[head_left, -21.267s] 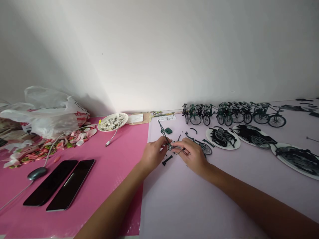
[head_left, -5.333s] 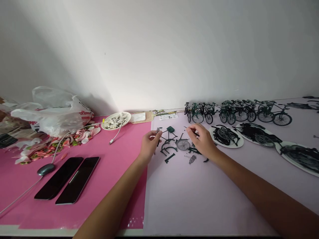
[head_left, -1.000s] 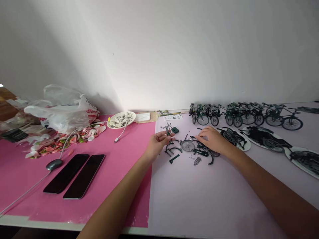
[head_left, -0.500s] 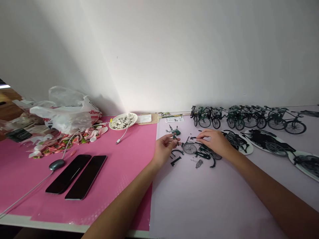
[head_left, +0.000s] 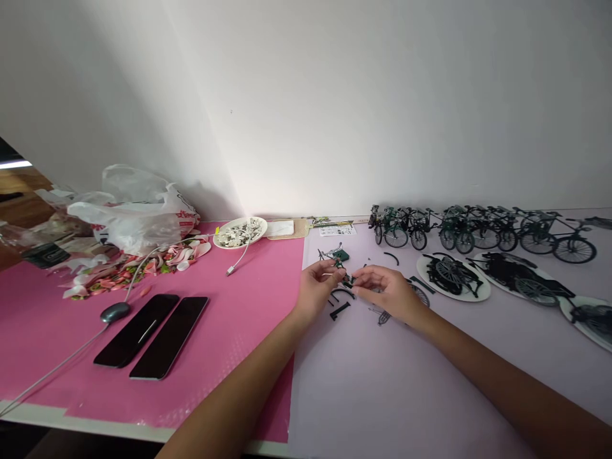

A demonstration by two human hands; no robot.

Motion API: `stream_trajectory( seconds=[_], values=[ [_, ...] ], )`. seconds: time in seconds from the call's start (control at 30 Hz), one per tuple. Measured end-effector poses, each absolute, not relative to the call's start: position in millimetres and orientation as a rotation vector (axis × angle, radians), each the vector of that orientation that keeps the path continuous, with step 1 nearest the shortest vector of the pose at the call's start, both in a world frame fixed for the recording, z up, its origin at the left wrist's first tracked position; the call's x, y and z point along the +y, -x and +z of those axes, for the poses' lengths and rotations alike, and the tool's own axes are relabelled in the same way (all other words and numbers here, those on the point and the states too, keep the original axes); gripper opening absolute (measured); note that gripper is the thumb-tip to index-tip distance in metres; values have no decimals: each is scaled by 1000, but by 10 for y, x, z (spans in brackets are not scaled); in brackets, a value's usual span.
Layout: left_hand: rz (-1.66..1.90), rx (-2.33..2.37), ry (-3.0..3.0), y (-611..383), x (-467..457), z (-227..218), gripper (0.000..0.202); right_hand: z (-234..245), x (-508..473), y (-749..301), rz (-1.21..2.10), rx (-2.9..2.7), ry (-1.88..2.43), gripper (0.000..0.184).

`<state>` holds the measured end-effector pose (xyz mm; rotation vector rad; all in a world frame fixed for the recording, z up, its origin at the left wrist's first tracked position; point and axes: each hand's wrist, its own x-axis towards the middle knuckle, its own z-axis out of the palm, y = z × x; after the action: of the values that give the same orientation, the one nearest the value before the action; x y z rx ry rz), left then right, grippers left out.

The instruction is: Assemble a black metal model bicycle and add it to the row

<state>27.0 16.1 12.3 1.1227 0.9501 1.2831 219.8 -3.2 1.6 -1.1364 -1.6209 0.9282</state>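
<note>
My left hand (head_left: 316, 291) pinches a small green and grey toy bicycle part (head_left: 338, 264) just above the pale table (head_left: 382, 395). My right hand (head_left: 386, 292) is close beside it with thumb and fingers pinched together at the same spot; what it holds is too small to make out. Loose parts lie under and around both hands: a black bar (head_left: 339, 311), a curved mudguard (head_left: 391, 256), a small grey piece (head_left: 383, 316) and a wheel (head_left: 421, 294) half hidden by my right hand.
A row of finished toy bicycles (head_left: 478, 227) lines the wall. White plates of black parts (head_left: 453, 278) sit at right. On the pink mat (head_left: 215, 331) lie two phones (head_left: 153, 329), a mouse (head_left: 115, 312), a bowl (head_left: 240, 231), a cable and a plastic bag (head_left: 134, 210).
My right hand has left the pile of parts and come left to meet my left hand. The left hand keeps its hold on the small part. The view has shifted slightly right.
</note>
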Motion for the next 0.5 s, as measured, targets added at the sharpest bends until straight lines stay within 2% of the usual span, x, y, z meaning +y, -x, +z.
stream_trajectory(
  seconds=[0.23, 0.5],
  values=[
    [1287, 936, -1096, -271, 158, 137, 56, -46, -19, -2177, 874, -1602, 1118, 24],
    [1186, 873, -1129, -262, 162, 79, 59, -13, -32, -2152, 858, -1565, 1063, 34]
  ],
)
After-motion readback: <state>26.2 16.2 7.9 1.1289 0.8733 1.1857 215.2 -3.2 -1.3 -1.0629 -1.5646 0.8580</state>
